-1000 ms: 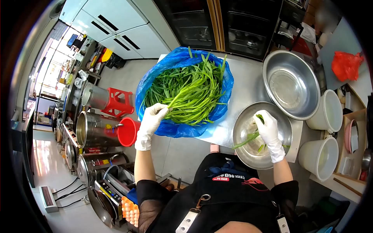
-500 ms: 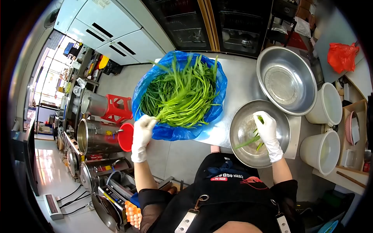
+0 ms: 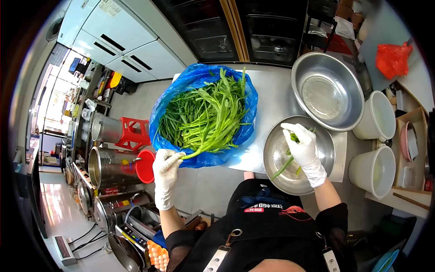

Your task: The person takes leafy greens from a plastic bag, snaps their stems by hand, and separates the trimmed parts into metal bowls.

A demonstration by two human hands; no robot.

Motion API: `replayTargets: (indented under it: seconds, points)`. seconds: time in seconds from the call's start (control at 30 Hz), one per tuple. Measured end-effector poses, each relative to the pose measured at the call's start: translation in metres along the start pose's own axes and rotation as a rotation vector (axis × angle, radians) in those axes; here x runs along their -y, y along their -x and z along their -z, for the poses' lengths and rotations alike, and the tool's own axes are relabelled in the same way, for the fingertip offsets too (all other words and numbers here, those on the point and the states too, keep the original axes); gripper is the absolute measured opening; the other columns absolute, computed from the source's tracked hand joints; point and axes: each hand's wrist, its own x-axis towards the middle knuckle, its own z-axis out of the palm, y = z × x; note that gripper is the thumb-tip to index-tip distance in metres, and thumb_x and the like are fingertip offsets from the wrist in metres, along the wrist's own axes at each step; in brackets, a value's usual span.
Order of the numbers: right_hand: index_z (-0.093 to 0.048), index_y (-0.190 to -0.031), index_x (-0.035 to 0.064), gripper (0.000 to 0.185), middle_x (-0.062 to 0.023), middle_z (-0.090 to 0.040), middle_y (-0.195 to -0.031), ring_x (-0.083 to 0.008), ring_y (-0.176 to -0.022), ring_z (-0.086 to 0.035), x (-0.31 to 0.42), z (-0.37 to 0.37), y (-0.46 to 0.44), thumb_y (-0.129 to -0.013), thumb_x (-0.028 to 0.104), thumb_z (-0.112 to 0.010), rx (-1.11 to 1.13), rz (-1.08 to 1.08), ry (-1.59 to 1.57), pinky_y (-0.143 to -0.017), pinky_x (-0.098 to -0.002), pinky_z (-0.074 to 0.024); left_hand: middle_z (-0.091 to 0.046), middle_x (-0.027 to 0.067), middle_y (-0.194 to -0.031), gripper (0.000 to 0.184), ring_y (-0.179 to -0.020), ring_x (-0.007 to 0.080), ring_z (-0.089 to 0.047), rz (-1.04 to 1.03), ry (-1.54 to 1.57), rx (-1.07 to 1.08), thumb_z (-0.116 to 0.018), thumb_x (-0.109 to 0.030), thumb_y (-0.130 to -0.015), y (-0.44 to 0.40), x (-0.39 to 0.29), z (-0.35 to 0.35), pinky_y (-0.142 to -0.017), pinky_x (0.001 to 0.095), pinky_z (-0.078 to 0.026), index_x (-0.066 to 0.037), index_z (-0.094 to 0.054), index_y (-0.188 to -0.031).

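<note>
In a white glove, my left hand [image 3: 166, 176] pinches the lower end of a long water spinach stalk [image 3: 195, 153], whose leafy part stretches over the pile. That pile of water spinach [image 3: 195, 120] fills a blue plastic bag [image 3: 158, 106] spread wide on the metal table. My right hand [image 3: 307, 153], gloved too, is closed around short green pieces [image 3: 290, 152]. It hovers above a shallow steel bowl [image 3: 277, 136]. A long cut piece [image 3: 282, 168] hangs or lies below the fingers; I cannot tell which.
Behind the bowl, a larger steel basin [image 3: 301, 84] overlaps its rim. Two white buckets [image 3: 380, 115] stand at the right, near a red bag [image 3: 392, 60]. Steel pots [image 3: 106, 167], a red stool [image 3: 133, 133] and a red bucket [image 3: 146, 166] are at the left.
My left hand has moved down slightly, drawing the stalk's end toward me; the blurred greens now lie still over the pile. My right hand has shifted a little left over the bowl.
</note>
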Motion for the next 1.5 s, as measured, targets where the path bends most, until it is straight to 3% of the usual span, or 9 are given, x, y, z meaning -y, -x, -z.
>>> replayTargets:
  seconds: [0.23,0.4,0.5,0.77,1.03,1.23,1.43,1.47,1.5]
  points:
    - [-0.071,-0.098,0.0045,0.028,-0.0064,-0.052,-0.061,-0.0214,-0.051,-0.052,0.024,0.009,-0.021,-0.072,-0.006,-0.070,0.114,0.325,-0.032,-0.049,-0.0329,-0.0419,-0.059,0.0032,-0.076,0.038,-0.074,0.0222,-0.056,-0.314,-0.149,0.052,-0.076,0.006,-0.057,-0.013,-0.041,-0.008,-0.064,0.0309,-0.047,-0.007,-0.073,-0.093]
    - [-0.070,-0.105,0.0102,0.038,-0.0032,-0.059,-0.070,-0.0219,-0.061,-0.060,0.030,0.009,-0.013,-0.068,0.014,-0.071,0.337,0.499,-0.007,-0.053,-0.0333,-0.0492,-0.060,0.0019,-0.077,0.044,-0.075,0.0228,-0.056,-0.436,-0.165,0.131,-0.075,0.005,-0.053,-0.019,-0.061,-0.018,-0.064,0.0317,-0.048,-0.010,-0.073,-0.094]
    - [-0.070,-0.103,0.0111,0.036,-0.0030,-0.059,-0.071,-0.0222,-0.063,-0.060,0.019,-0.003,0.001,-0.067,0.016,-0.072,0.388,0.541,-0.016,-0.053,-0.0341,-0.0491,-0.060,0.0019,-0.078,0.045,-0.074,0.0229,-0.057,-0.481,-0.153,0.154,-0.074,0.005,-0.052,-0.022,-0.065,-0.024,-0.064,0.0323,-0.048,-0.010,-0.073,-0.094]
    - [-0.070,-0.099,0.0117,0.022,-0.0074,-0.066,-0.083,-0.0262,-0.076,-0.065,-0.011,0.007,0.005,-0.078,0.013,-0.063,0.573,0.307,0.077,-0.065,-0.0365,-0.0520,-0.061,0.0020,-0.079,0.050,-0.075,0.0227,-0.057,-0.528,-0.158,0.180,-0.074,0.006,-0.051,-0.032,-0.064,-0.029,-0.064,0.0319,-0.048,-0.011,-0.073,-0.098]
    - [-0.064,-0.083,0.0124,0.004,-0.0069,-0.057,-0.072,-0.0273,-0.068,-0.060,-0.024,0.004,0.018,-0.080,0.014,-0.061,0.530,0.431,0.161,-0.060,-0.0392,-0.0479,-0.061,0.0028,-0.081,0.047,-0.076,0.0234,-0.058,-0.509,-0.150,0.172,-0.076,0.005,-0.055,-0.042,-0.054,-0.042,-0.064,0.0328,-0.048,-0.011,-0.072,-0.098]
    - [-0.066,-0.080,0.0132,0.006,-0.0063,-0.058,-0.072,-0.0250,-0.070,-0.063,-0.017,0.008,0.021,-0.077,0.019,-0.064,0.534,0.255,0.333,-0.060,-0.0395,-0.0482,-0.061,0.0032,-0.079,0.037,-0.075,0.0237,-0.058,-0.479,-0.187,0.165,-0.077,0.003,-0.058,-0.044,-0.042,-0.056,-0.064,0.0334,-0.048,-0.009,-0.072,-0.093]
    - [-0.072,-0.084,0.0111,0.011,-0.0091,-0.067,-0.074,-0.0259,-0.068,-0.066,-0.031,0.002,0.027,-0.077,0.018,-0.066,0.349,-0.121,0.054,-0.060,-0.0373,-0.0495,-0.061,0.0035,-0.079,0.034,-0.075,0.0235,-0.058,-0.471,-0.174,0.180,-0.078,0.000,-0.060,-0.046,-0.037,-0.066,-0.064,0.0334,-0.048,-0.009,-0.072,-0.092]
    - [-0.072,-0.087,0.0070,0.014,-0.0092,-0.068,-0.074,-0.0213,-0.065,-0.065,-0.037,0.003,0.028,-0.080,0.018,-0.067,0.391,-0.372,-0.186,-0.060,-0.0338,-0.0489,-0.061,0.0035,-0.079,0.033,-0.074,0.0234,-0.058,-0.471,-0.169,0.187,-0.078,-0.001,-0.061,-0.045,-0.035,-0.068,-0.064,0.0334,-0.048,-0.009,-0.072,-0.092]
    - [-0.071,-0.085,0.0031,0.017,-0.0014,-0.064,-0.070,-0.0083,-0.064,-0.056,-0.030,0.008,0.022,-0.086,0.019,-0.065,0.334,-0.507,-0.378,-0.059,-0.0265,-0.0444,-0.061,0.0034,-0.079,0.033,-0.074,0.0233,-0.058,-0.470,-0.165,0.193,-0.078,-0.001,-0.061,-0.045,-0.034,-0.070,-0.063,0.0334,-0.048,-0.009,-0.072,-0.092]
